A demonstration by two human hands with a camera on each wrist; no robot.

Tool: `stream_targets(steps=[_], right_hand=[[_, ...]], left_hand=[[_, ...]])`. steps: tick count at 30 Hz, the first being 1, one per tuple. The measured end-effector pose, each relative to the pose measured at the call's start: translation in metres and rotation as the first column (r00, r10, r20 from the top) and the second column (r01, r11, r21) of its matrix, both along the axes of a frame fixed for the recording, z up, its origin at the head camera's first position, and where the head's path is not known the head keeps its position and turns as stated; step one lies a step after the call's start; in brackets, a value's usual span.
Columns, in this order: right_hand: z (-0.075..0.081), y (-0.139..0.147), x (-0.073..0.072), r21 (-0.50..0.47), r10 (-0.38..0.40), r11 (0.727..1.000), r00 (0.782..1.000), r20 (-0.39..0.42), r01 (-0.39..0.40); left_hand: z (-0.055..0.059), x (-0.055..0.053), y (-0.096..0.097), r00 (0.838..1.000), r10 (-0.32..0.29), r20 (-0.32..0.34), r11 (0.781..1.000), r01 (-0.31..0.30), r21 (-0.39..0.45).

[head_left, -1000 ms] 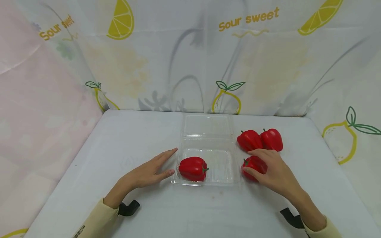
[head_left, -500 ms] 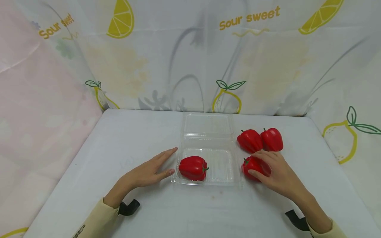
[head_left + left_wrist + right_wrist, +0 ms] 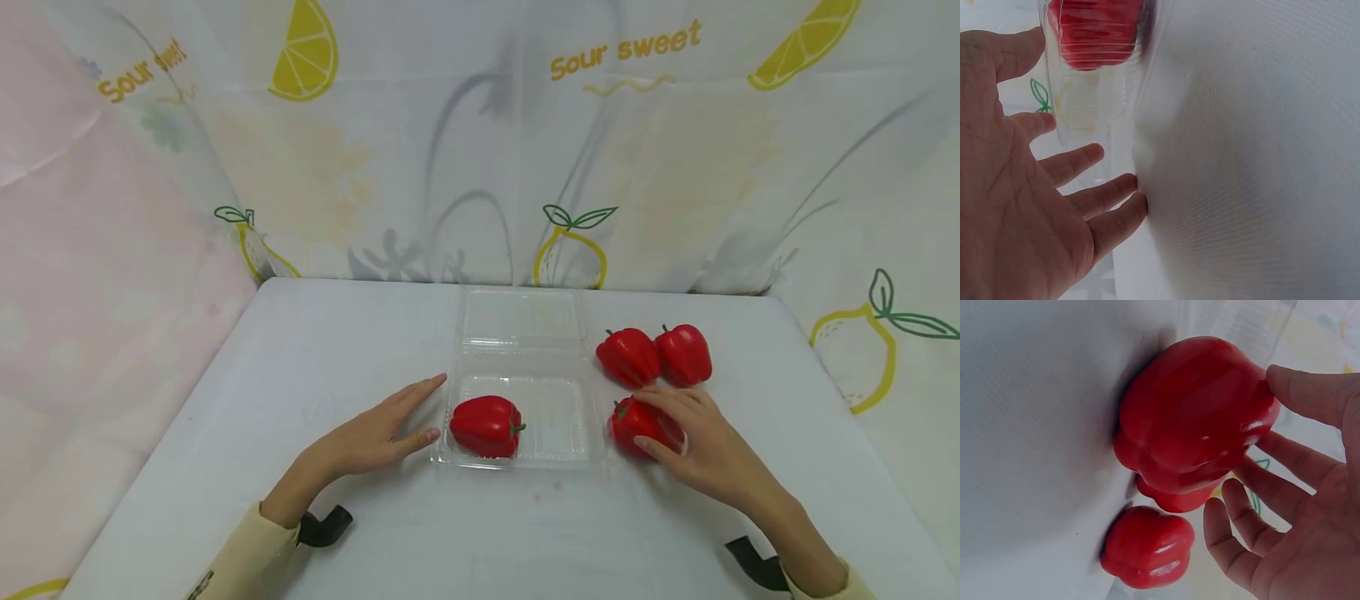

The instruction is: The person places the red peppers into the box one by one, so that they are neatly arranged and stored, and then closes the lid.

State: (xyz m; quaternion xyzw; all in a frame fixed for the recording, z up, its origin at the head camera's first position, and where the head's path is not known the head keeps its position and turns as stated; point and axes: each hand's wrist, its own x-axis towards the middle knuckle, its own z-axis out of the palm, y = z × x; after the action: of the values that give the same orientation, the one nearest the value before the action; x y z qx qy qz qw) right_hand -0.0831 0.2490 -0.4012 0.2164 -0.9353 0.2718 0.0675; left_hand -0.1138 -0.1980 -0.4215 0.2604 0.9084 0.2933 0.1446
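Fingers loosely bent and well parted, my right hand [image 3: 708, 446] reaches around a red bell pepper [image 3: 637, 421] without clasping it, thumb at its side; the pepper lies toward the right edge of the table [image 3: 337, 350]. Just beyond, a second pepper [image 3: 628, 357] and a third pepper [image 3: 684, 355] sit side by side. Leftward, a clear plastic clamshell [image 3: 555, 417] holds a fourth pepper [image 3: 486, 427]. Beside it is my left hand [image 3: 371, 433], fingers spread, holding nothing.

Pale lemon-printed cloth [image 3: 480, 150] behind a white table [image 3: 510, 533]
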Motion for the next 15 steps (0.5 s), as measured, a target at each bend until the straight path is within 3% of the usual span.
stream_targets(steps=[8, 15], right_hand=[[0.0058, 0.0033, 0.0045, 0.035, 0.024, 0.999, 0.999, 0.036, -0.025], [0.0078, 0.0049, 0.0045, 0.041, 0.04, 0.998, 0.999, 0.015, -0.04]], left_hand=[[0.0009, -0.0003, -0.0005, 1.0, -0.012, -0.019, 1.0, 0.012, 0.004], [-0.0009, -0.0002, -0.001, 1.0, -0.009, -0.01, 1.0, 0.009, 0.007]])
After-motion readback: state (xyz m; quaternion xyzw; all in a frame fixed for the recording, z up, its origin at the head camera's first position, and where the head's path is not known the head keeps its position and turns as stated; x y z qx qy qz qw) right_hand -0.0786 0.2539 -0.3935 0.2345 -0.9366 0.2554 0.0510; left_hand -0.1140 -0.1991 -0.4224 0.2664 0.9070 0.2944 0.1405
